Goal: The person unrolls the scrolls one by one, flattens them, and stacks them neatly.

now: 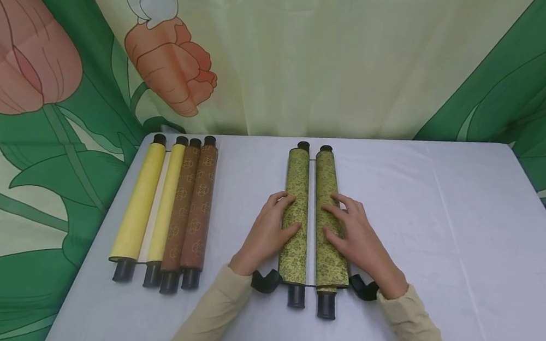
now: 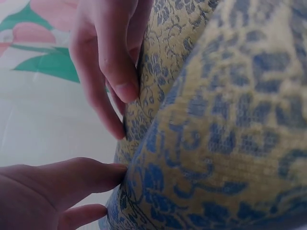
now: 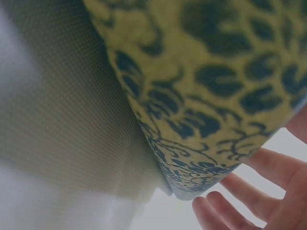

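Observation:
A scroll (image 1: 296, 216) with yellow-green floral cloth lies on the white table, wound into two rolls on dark rods with a narrow strip between them. My left hand (image 1: 267, 230) rests on the left roll, fingertips at its outer side and thumb on its top. On the right roll (image 1: 330, 214) my right hand (image 1: 360, 242) lays spread, slightly bent fingers and its thumb. Close up, the left wrist view shows the patterned cloth (image 2: 230, 120) with fingertips touching its edge. Relaxed fingers (image 3: 268, 167) meet the roll's edge in the right wrist view.
To the left lie a yellow scroll (image 1: 138, 207) wound into two rolls and a brown scroll (image 1: 200, 213) right beside it. The white tablecloth (image 1: 445, 225) spreads to the right. Behind the table hangs a printed curtain (image 1: 338, 61).

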{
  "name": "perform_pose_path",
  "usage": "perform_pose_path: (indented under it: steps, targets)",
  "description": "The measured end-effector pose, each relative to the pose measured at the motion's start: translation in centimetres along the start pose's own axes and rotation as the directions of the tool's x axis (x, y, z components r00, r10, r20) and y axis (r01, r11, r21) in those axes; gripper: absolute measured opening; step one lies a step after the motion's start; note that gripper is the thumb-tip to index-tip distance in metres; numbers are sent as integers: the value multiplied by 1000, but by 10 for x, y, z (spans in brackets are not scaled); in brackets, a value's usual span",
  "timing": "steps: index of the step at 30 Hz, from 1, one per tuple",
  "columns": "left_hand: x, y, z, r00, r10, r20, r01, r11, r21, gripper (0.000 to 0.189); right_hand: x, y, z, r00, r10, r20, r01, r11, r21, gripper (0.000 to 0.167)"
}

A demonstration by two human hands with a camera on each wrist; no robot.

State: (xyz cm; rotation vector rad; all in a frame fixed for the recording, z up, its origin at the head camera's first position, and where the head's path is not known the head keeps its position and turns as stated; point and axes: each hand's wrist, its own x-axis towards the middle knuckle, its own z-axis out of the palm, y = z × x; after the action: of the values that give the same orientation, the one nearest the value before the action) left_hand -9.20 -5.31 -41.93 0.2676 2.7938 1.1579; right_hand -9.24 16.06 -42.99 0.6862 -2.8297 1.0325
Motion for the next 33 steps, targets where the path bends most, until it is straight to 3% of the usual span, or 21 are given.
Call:
perform_pose_path:
  steps: [18, 33]
  targets:
    - [-3, -10, -5, 1000, 5, 27, -3, 997, -80, 60, -2, 6, -5, 1000, 3, 30, -4, 1000, 6, 48]
    - [-4, -19, -7, 999, -7, 39, 10, 996, -85, 62, -2, 7, -10, 998, 55, 44, -56, 998, 8, 46]
